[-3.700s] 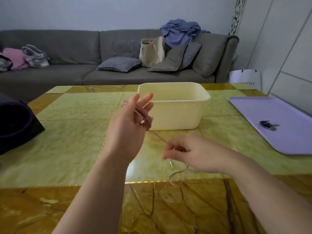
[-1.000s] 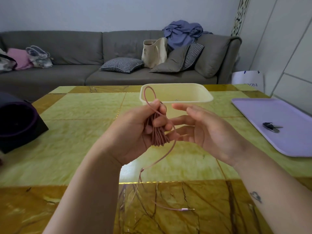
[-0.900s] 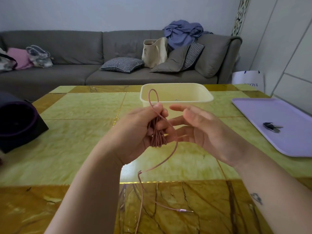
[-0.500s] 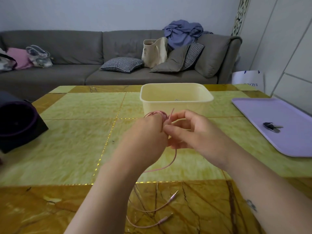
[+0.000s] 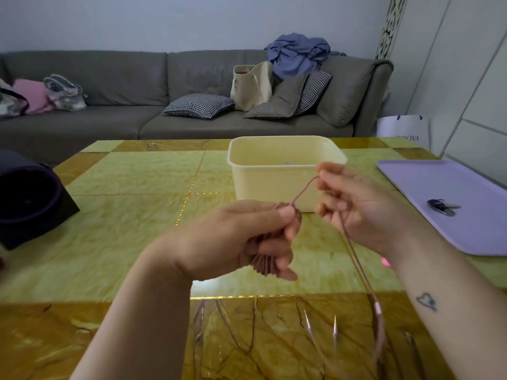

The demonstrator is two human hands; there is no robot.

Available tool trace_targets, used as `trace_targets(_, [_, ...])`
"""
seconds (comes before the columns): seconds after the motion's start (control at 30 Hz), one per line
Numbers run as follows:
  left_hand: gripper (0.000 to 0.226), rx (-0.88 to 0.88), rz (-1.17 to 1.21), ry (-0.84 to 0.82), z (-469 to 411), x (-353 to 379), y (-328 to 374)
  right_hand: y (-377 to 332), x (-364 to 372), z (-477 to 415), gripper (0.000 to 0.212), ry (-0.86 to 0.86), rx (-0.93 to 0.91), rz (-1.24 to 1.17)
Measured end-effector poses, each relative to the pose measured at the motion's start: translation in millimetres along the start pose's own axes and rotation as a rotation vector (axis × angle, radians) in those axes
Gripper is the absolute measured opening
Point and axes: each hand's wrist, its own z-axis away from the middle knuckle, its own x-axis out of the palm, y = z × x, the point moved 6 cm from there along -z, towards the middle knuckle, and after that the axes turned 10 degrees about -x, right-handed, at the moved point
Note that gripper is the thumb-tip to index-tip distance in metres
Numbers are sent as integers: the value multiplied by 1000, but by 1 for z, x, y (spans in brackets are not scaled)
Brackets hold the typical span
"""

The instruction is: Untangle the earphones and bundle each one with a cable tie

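My left hand (image 5: 241,239) grips a folded bundle of pink earphone cable (image 5: 264,263) in its curled fingers, above the table's middle. One strand rises from the bundle to my right hand (image 5: 356,207), which pinches it between thumb and fingertips beside the tub. The loose end (image 5: 356,259) hangs down from my right hand toward the table's front, with a small pink piece and metal plugs (image 5: 334,329) dangling blurred.
A cream plastic tub (image 5: 274,176) stands behind my hands on the yellow marble table (image 5: 123,215). A lilac tray (image 5: 452,198) at the right holds a dark key (image 5: 440,207). A black rolled object (image 5: 27,196) sits at the left. A grey sofa lies beyond.
My hands have come apart: the right hand moved up and right, pulling a strand out of the bundle. The left hand dropped lower with the bundle, and the loose end swung right.
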Motion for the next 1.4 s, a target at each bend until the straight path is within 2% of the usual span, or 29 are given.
trace_targets(0.07, [29,113,251,-50,-6,1,8,10,-1,1,10,-57,-30,346])
trace_targets(0.13, [26,228,544,-43,-15,-3,13,15,4,1,20,-102,-90,634])
trace_targets(0.23, [30,360,905,132,-26,-17,11,25,20,4,21,-262,-116,830])
trace_targets(0.33, [30,458,1059,330,-26,-34,5,35,31,11,16,-430,-50,950])
trace_targets(0.47, [31,472,999,510,-20,-51,1,22,39,19,22,-496,-28,1071])
trace_targets(0.6, [32,365,635,626,-18,-54,-2,-3,43,24,21,-449,-125,1097])
trace_targets(0.7, [35,284,377,607,-20,-47,-3,-20,38,23,21,-368,-229,1131])
trace_targets(0.9, [40,65,-129,394,-29,-25,-19,-34,33,19,19,-227,-419,1052])
trace_targets(0.97, [41,26,-105,299,-32,-16,-24,-38,29,17,20,-148,-445,1007])
trace_targets(1.07, [42,50,119,63,-37,4,-19,-33,25,15,29,-122,-408,895])
trace_targets(1.17, [41,161,409,-117,-38,14,-5,-7,23,10,25,-92,-174,565])
trace_targets(1.23, [40,233,577,-110,-39,12,-1,10,24,7,23,-66,-64,425])
trace_targets(1.27, [39,254,645,-70,-40,9,-1,16,23,5,22,-74,-63,433])
trace_targets(1.33, [35,286,733,56,-42,3,-2,25,20,1,25,-119,-107,560])
trace_targets(1.4, [35,354,761,188,-41,-6,0,33,16,0,38,-149,-98,724])
